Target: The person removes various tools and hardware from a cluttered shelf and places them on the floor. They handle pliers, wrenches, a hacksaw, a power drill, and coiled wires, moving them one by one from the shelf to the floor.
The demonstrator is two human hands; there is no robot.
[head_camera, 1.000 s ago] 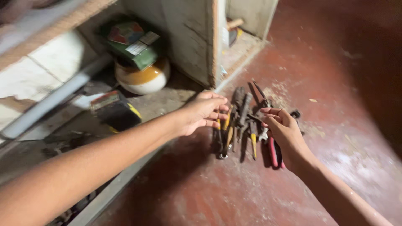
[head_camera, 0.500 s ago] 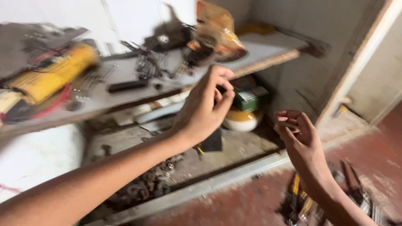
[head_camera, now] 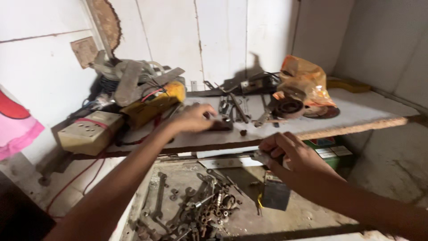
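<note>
My left hand [head_camera: 194, 118] reaches onto the white shelf [head_camera: 365, 114], its fingers closed over a small dark block [head_camera: 221, 126] lying there. Just beyond the block sits a cluster of loose metal hand tools [head_camera: 236, 107]. My right hand [head_camera: 292, 154] is lower, at the shelf's front edge, with its fingers curled around a small grey metal piece [head_camera: 261, 156] that sticks out to the left of the fist. Right below that hand a black box [head_camera: 274, 195] stands on the lower level.
On the shelf are a yellow power tool [head_camera: 154, 102] under grey rags, a beige socket box [head_camera: 89, 131] with red cord, an orange plastic bag [head_camera: 303, 80] and a dark ring [head_camera: 289, 107]. Below lie a heap of wrenches [head_camera: 196, 209] and a green box [head_camera: 332, 151]. Pink cloth [head_camera: 18, 129] hangs left.
The view has swung up from pliers on the red floor to the shelf. My left hand has reached onto the shelf, and my right hand has risen to its front edge.
</note>
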